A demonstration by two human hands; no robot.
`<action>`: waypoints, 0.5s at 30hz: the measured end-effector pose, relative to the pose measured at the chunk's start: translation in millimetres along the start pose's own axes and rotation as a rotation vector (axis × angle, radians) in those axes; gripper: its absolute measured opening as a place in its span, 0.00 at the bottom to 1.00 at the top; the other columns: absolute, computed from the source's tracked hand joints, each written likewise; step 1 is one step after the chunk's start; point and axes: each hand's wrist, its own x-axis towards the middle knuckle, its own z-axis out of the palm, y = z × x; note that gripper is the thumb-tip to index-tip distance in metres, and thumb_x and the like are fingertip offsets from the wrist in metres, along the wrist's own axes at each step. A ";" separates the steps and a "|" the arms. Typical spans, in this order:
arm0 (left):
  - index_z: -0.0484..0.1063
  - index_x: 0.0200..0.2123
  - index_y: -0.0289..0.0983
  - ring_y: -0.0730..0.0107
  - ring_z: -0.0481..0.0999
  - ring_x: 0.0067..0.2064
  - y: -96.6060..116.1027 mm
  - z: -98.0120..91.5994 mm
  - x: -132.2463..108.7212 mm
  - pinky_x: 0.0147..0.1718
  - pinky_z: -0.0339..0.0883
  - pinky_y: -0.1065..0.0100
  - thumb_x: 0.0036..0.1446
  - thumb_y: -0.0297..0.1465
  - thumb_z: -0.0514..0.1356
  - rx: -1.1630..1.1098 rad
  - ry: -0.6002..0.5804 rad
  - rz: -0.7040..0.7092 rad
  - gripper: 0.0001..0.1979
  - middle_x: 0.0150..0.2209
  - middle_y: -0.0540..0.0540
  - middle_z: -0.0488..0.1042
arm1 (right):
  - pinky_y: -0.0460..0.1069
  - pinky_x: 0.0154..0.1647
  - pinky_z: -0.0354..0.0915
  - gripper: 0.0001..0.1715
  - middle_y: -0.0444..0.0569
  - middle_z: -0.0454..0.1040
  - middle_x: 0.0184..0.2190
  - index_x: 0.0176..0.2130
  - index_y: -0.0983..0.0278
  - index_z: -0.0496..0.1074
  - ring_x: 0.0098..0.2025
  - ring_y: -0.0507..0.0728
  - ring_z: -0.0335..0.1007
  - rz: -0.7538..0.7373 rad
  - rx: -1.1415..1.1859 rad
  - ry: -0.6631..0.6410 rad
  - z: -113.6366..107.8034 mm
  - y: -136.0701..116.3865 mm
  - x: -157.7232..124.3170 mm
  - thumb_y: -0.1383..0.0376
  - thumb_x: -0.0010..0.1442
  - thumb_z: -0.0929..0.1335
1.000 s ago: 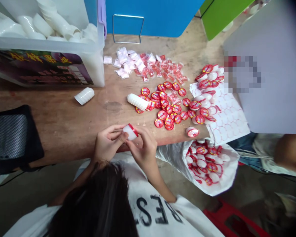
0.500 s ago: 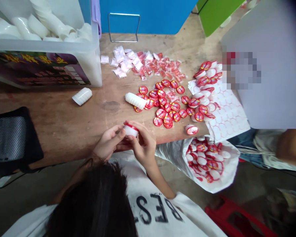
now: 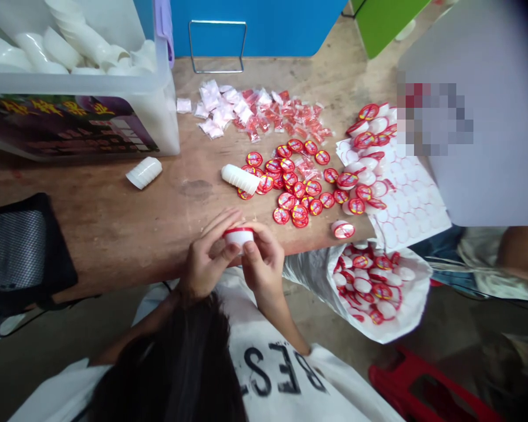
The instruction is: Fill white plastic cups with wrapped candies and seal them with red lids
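A small white plastic cup with a red-rimmed lid (image 3: 239, 237) is held between both hands at the table's front edge. My left hand (image 3: 209, 255) has its thumb on the cup's side and its fingers reaching around the far side. From the right, my right hand (image 3: 264, 258) grips it with the thumb at the front and the fingers curled behind. Beyond the hands, a stack of white cups (image 3: 241, 179) lies on its side against a spread of round red lids (image 3: 290, 181). Another short cup stack (image 3: 144, 173) lies to the left.
Small wrapped packets (image 3: 264, 111) lie in a heap farther back. A clear bin (image 3: 167, 117) of white cups stands at the left, near a black mesh pouch (image 3: 22, 246). Lidded cups rest on a printed sheet (image 3: 416, 199); a white sack (image 3: 405, 328) holds more. Another person sits at the right.
The cup has turned more upright in my hands and sits slightly to the right. My left hand's fingers now extend farther over its far side.
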 end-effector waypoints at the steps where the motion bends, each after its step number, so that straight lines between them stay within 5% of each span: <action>1: 0.68 0.54 0.36 0.56 0.62 0.61 -0.1 1.8 -1.6 0.59 0.56 0.60 0.58 0.44 0.55 -0.014 -0.012 -0.014 0.25 0.59 0.39 0.66 | 0.54 0.46 0.68 0.16 0.49 0.73 0.41 0.43 0.60 0.69 0.44 0.58 0.71 0.010 0.007 -0.004 -0.6 0.6 0.0 0.53 0.60 0.64; 8: 0.71 0.51 0.32 0.56 0.65 0.59 -5.4 6.9 2.7 0.56 0.60 0.61 0.58 0.46 0.54 0.070 0.073 -0.081 0.27 0.57 0.36 0.67 | 0.51 0.43 0.68 0.15 0.48 0.73 0.38 0.42 0.61 0.70 0.41 0.56 0.71 0.177 0.123 -0.002 -2.3 11.3 5.4 0.54 0.59 0.66; 12: 0.70 0.53 0.36 0.55 0.63 0.60 -6.9 2.4 5.6 0.58 0.58 0.59 0.55 0.47 0.57 0.268 0.031 0.100 0.28 0.62 0.38 0.59 | 0.50 0.32 0.69 0.14 0.47 0.73 0.30 0.39 0.63 0.68 0.33 0.56 0.71 0.444 0.407 -0.129 -6.0 9.7 15.9 0.56 0.58 0.64; 15: 0.68 0.54 0.37 0.56 0.61 0.61 -2.8 -2.3 5.4 0.59 0.55 0.59 0.58 0.44 0.54 0.282 0.022 0.182 0.25 0.60 0.39 0.61 | 0.48 0.23 0.66 0.14 0.44 0.66 0.21 0.25 0.63 0.66 0.25 0.54 0.67 0.543 0.593 -0.112 -15.7 10.0 26.5 0.57 0.55 0.65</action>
